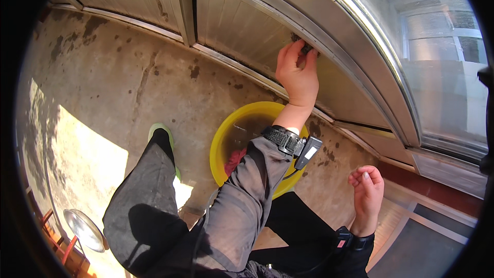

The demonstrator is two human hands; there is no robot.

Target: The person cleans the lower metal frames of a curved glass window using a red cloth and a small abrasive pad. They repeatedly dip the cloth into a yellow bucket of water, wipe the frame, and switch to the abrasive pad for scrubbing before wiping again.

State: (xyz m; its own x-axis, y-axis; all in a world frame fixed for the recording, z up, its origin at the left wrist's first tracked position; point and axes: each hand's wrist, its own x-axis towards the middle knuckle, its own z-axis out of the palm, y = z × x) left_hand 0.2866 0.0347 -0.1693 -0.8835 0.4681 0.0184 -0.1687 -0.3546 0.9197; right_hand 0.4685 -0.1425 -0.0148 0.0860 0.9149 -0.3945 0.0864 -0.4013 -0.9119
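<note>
My left hand reaches up to the metal-framed panel wall, pinching a dark scouring pad against the panel just under the frame rail. Below that forearm a yellow plastic basin stands on the floor, holding murky water and a pink cloth; the sleeve covers part of it. My right hand is raised at the right, fingers curled loosely, touching nothing. Each wrist wears a strap with a small black device.
Window glass rises above the frame at the upper right. A screened metal-framed door or panel is at the lower right. The concrete floor has wet spots. A round metal bowl or pan lies at the lower left beside red wooden legs.
</note>
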